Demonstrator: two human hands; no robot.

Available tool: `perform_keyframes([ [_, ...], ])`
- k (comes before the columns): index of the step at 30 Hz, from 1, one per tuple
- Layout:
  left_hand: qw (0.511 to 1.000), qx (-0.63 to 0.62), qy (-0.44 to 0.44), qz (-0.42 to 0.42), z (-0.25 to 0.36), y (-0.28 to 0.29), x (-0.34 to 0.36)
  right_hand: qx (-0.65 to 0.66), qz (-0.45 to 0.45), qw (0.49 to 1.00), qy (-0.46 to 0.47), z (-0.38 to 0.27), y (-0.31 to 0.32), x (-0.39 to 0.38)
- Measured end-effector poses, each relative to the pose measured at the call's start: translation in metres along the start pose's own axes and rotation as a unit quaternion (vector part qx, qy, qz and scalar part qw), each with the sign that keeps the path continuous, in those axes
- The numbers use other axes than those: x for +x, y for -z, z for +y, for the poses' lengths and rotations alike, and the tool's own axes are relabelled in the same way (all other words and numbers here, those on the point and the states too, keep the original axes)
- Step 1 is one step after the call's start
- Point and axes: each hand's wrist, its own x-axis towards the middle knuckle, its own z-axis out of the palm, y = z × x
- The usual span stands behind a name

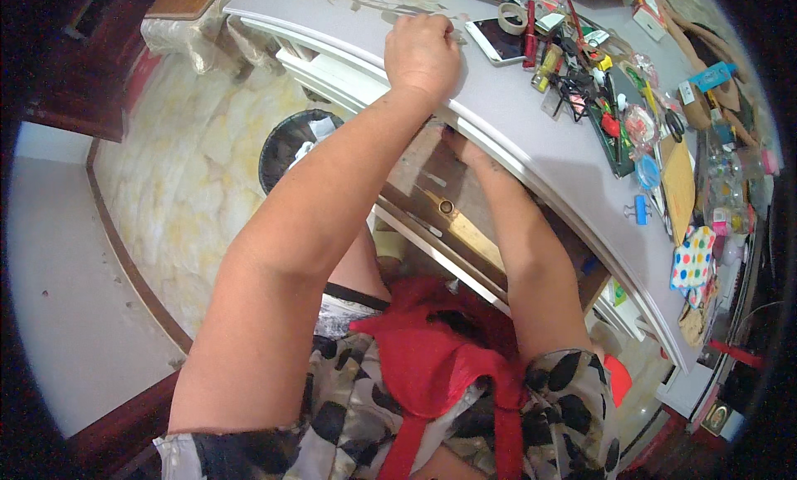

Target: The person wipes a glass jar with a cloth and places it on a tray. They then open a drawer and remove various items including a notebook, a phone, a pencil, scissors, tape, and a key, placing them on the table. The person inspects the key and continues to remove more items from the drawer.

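My left hand [423,55] rests on the white tabletop [490,107] near its edge, with the fingers curled closed. Whatever they may hold is hidden behind the knuckles. My right hand [462,146] reaches into an open drawer [407,228] below the tabletop. The table's edge and shadow cover its fingers. Inside the drawer, nearer to me, lie a ring-shaped piece [447,206] and a long yellowish strip [473,238]. A white phone [498,42] lies right of my left hand, beside a roll of tape [512,18].
Small items crowd the table's right side, including black-handled scissors [673,125], a blue binder clip [639,209] and a dotted cloth [692,254]. A lined black waste bin [278,156] stands on the floor at left. A red bag [440,355] hangs against my front.
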Motion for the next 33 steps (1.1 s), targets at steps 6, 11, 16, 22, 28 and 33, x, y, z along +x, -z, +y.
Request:
perform_keyframes([
  [6,1.0,0.017,-0.011,0.002,-0.006,0.0,-0.001,-0.023,-0.002,1.0,0.008,-0.022,0.053,-0.019],
  [11,1.0,0.005,-0.004,-0.006,0.0,0.0,0.002,-0.076,0.14,0.987,0.033,0.034,0.03,-0.024],
  [16,1.0,0.004,-0.002,-0.012,-0.002,0.0,0.002,-0.013,0.177,0.984,-0.025,0.027,0.011,-0.025],
  [22,1.0,0.012,-0.001,-0.017,0.0,0.002,0.001,0.058,0.168,0.983,-0.054,0.035,0.016,-0.032],
  [28,1.0,0.013,-0.008,-0.005,-0.001,0.001,0.0,0.081,0.15,0.984,-0.049,0.066,0.002,-0.047],
  [33,1.0,0.013,-0.015,0.008,-0.002,0.001,-0.001,0.099,0.119,0.987,-0.052,0.09,-0.006,-0.063],
])
